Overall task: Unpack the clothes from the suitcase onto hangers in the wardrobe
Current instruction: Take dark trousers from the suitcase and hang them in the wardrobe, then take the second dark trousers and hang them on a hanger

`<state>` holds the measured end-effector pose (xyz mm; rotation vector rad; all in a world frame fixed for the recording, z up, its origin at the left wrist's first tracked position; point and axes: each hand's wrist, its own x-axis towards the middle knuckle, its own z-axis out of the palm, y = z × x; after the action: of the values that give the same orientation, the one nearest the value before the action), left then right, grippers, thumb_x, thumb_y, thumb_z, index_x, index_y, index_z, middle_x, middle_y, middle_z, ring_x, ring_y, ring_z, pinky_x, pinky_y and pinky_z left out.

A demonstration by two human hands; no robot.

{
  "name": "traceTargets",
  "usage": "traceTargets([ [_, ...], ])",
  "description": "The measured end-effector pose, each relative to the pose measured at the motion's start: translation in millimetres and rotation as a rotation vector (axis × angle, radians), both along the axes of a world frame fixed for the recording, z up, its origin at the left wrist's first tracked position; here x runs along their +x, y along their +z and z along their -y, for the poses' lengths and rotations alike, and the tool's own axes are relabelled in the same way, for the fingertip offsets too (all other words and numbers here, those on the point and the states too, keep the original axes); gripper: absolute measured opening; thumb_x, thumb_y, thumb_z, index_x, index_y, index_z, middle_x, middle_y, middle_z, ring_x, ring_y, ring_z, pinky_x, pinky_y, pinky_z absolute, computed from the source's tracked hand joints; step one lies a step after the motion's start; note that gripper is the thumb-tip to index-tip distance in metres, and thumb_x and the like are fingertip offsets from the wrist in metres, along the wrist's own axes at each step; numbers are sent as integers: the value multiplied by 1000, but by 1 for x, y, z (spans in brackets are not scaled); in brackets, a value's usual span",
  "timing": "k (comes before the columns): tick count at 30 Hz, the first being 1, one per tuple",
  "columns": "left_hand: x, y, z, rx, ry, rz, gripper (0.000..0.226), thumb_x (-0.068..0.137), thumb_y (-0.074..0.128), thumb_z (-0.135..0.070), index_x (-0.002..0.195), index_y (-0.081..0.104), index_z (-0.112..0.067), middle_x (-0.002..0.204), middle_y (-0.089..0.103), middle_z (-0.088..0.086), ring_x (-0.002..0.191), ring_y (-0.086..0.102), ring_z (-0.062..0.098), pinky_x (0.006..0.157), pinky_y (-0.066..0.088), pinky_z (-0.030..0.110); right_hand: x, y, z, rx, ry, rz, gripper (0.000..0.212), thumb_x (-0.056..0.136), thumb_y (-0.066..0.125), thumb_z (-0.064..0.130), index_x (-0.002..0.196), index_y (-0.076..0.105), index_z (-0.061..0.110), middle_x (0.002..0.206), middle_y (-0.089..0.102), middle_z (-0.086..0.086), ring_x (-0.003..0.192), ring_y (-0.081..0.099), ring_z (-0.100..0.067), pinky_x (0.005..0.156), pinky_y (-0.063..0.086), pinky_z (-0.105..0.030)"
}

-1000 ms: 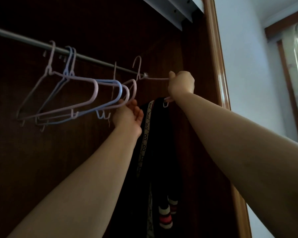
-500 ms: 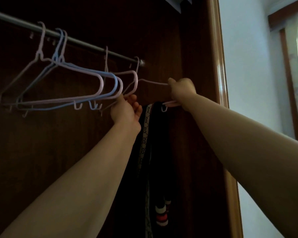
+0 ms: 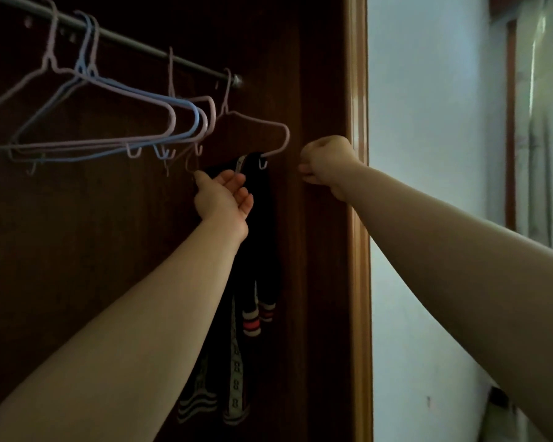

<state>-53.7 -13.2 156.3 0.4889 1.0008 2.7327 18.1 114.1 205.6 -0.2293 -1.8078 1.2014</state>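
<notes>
Under rail (image 3: 134,43): left hand (image 3: 224,199) at garment (image 3: 261,218) on pink hanger (image 3: 256,121), grip unclear; right hand (image 3: 328,161) clenched; trim (image 3: 237,362) lettering illegible.

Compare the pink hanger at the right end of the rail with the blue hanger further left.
The pink hanger carries dark clothes; the blue hanger is bare. The pink hanger hangs nearest the end of the rail; the blue hanger is bunched among other hangers. Both are thin hangers hooked over the rail.

Head-worn camera faces forward and slightly upward, near the wardrobe rail (image 3: 134,43).
</notes>
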Motion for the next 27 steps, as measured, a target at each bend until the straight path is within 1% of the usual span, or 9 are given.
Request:
traceTargets([
  [6,78,-52,-17,-79,1,67,45,100,31,-42,85,62,-14,73,63,0,61,52,14,58,48,25,78,-57,-14,-17,12,146,9,90,54,5,98,55,8,94,61,-12,78,61,-21,74,56,-32],
  [10,141,-93,-35,-141,-19,127,40,100,35,-37,83,62,-14,72,63,0,61,53,13,57,48,24,151,-104,-27,-59,-11,241,6,92,54,6,94,59,5,83,62,-11,72,63,-22,78,57,-35],
  [12,173,-114,-47,-155,-55,157,37,99,36,-34,80,60,-15,70,61,0,59,51,13,56,46,23,189,-127,-33,-105,-26,293,7,92,54,5,95,59,3,80,59,-10,70,61,-21,77,57,-34],
  [15,226,-152,-68,-197,-126,210,33,98,36,-31,77,57,-16,67,59,-2,55,48,12,52,42,22,256,-169,-50,-125,-65,378,7,92,54,8,94,60,4,80,60,-10,67,61,-18,71,57,-31],
  [19,288,-206,-91,-283,-224,263,29,94,38,-25,72,54,-17,64,59,-3,55,46,13,49,41,21,335,-230,-82,-195,-147,470,11,92,57,11,95,62,2,82,63,-10,67,64,-17,70,57,-33],
  [22,327,-250,-105,-362,-259,308,28,93,39,-23,72,54,-15,66,60,-1,57,47,14,48,41,20,385,-276,-100,-276,-210,532,11,92,58,11,84,62,5,77,63,-8,65,64,-17,69,56,-34],
  [24,353,-283,-114,-428,-278,349,26,93,39,-22,73,54,-14,67,60,0,57,46,15,49,41,22,419,-311,-110,-336,-252,587,16,92,58,9,76,59,7,72,62,-8,60,62,-16,68,55,-34],
  [26,374,-314,-121,-483,-297,393,24,92,40,-20,73,54,-14,68,59,1,56,45,15,50,40,23,449,-348,-118,-379,-300,642,16,91,58,8,75,60,6,71,61,-10,57,61,-17,62,54,-31],
  [27,382,-330,-125,-510,-304,414,23,92,40,-19,73,53,-14,68,59,1,56,44,16,51,39,23,462,-367,-121,-407,-318,668,15,91,58,7,77,61,5,72,62,-12,60,61,-19,60,54,-29],
])
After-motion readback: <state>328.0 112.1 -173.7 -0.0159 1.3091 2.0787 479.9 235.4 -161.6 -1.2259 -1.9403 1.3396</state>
